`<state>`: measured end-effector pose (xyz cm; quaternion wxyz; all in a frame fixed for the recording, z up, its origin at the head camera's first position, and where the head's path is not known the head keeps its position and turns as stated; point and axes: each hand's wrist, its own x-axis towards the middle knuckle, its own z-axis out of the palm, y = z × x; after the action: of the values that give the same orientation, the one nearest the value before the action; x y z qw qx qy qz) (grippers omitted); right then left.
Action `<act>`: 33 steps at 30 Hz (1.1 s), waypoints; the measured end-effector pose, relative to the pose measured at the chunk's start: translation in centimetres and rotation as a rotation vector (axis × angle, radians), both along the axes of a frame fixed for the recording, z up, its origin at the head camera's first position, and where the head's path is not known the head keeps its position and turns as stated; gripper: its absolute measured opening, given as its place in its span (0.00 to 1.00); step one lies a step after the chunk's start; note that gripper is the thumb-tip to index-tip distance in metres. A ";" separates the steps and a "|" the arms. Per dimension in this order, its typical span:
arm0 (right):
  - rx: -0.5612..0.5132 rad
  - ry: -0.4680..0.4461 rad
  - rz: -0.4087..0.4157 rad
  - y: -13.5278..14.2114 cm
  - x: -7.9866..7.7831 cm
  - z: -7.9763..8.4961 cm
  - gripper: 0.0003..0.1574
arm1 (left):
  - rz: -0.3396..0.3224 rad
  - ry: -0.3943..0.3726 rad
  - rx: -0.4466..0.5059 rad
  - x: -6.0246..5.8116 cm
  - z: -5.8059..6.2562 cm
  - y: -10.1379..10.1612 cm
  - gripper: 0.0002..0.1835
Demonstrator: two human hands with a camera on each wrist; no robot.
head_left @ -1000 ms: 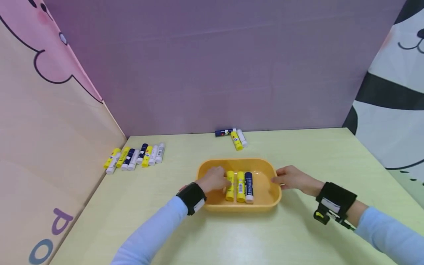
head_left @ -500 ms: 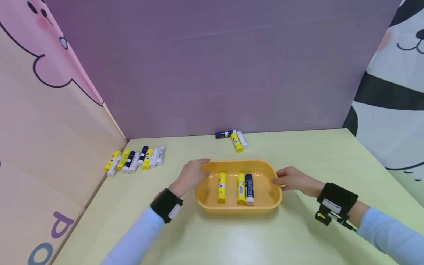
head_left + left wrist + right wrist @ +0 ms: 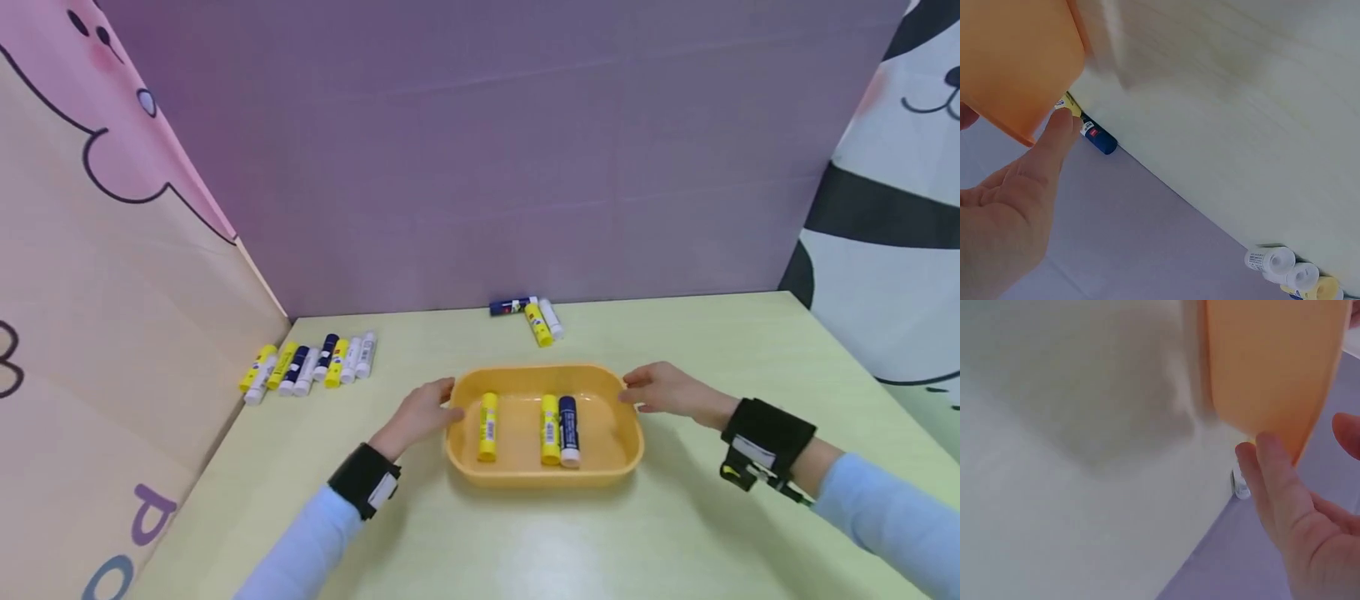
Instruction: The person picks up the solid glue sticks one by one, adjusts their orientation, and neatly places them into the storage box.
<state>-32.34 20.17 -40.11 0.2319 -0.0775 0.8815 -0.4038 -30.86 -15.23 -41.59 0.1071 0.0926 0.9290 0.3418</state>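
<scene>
A yellow-orange plastic tray (image 3: pixel 546 481) sits on the table in front of me. Inside lie a yellow glue stick (image 3: pixel 488 427) on the left, then another yellow glue stick (image 3: pixel 550 429) beside a navy one (image 3: pixel 569 431) with a white end. My left hand (image 3: pixel 417 419) holds the tray's left rim, thumb over the edge and fingers along the outer wall. At the right rim is my right hand (image 3: pixel 670 392). In the right wrist view its fingers (image 3: pixel 1282 475) are straight along the outer wall, and its thumb stands apart from the rim.
At the table's back left, several yellow, navy and white glue sticks (image 3: pixel 337 362) lie in a row by the side wall. Behind the tray, a navy (image 3: pixel 510 307), a yellow (image 3: pixel 538 324) and a white glue stick (image 3: pixel 551 317) lie near the purple back panel (image 3: pixel 450 167).
My left hand has let go of a yellow glue stick and moved left to the tray's rim. That stick has rolled left in the tray. My right hand has loosened and risen slightly.
</scene>
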 end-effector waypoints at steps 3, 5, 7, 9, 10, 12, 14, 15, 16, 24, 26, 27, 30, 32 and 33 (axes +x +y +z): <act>0.054 0.038 0.027 -0.1 -1.0 0.9 0.41 | -0.001 -0.010 0.028 0.2 -0.3 -0.1 0.29; 0.076 0.048 0.036 -0.2 -2.0 1.5 0.42 | 0.008 -0.024 0.039 0.3 -0.4 -0.2 0.29; 0.093 0.065 0.050 -0.4 -3.1 1.9 0.43 | 0.020 -0.037 0.049 0.4 -0.5 -0.4 0.29; 0.114 0.086 0.055 -0.6 -4.2 2.2 0.43 | 0.027 -0.050 0.063 0.5 -0.4 -0.5 0.30; 0.127 0.102 0.056 -0.7 -4.8 2.3 0.43 | 0.032 -0.059 0.075 0.6 -0.4 -0.5 0.30; 0.160 0.149 0.060 -0.9 -5.9 2.5 0.42 | 0.031 -0.065 0.091 0.7 -0.2 -0.5 0.30; 0.192 0.195 0.060 -1.3 -7.1 2.5 0.40 | 0.027 -0.067 0.105 0.9 -0.2 -0.5 0.30; 0.198 0.219 0.064 -1.5 -7.7 2.5 0.39 | 0.029 -0.068 0.110 0.9 -0.3 -0.5 0.30; 0.209 0.249 0.071 -1.6 -8.3 2.5 0.37 | 0.026 -0.067 0.117 1.0 -0.3 -0.5 0.30; 0.200 0.335 0.063 -2.5 -12.4 2.1 0.16 | 0.002 -0.059 0.184 2.4 -1.2 -0.4 0.30; 0.189 0.338 0.056 -2.6 -13.2 1.9 0.23 | 0.008 -0.061 0.205 2.7 -1.3 -0.2 0.30; 0.179 0.339 0.057 -2.7 -13.5 1.8 0.26 | 0.012 -0.057 0.214 2.8 -1.3 -0.1 0.30; 0.184 0.399 0.088 -3.2 -13.9 1.2 0.29 | 0.016 -0.053 0.228 3.3 -1.5 0.2 0.31; 0.196 0.410 0.103 -3.6 -13.9 0.8 0.29 | 0.013 -0.057 0.227 3.7 -1.5 0.4 0.31; 0.199 0.408 0.109 -3.8 -13.9 0.5 0.29 | 0.009 -0.059 0.229 3.9 -1.6 0.5 0.32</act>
<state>-46.23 16.36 -39.57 0.0768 -0.1818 0.9402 -0.2777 -26.98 -14.75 -43.14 0.1219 0.0902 0.8806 0.4489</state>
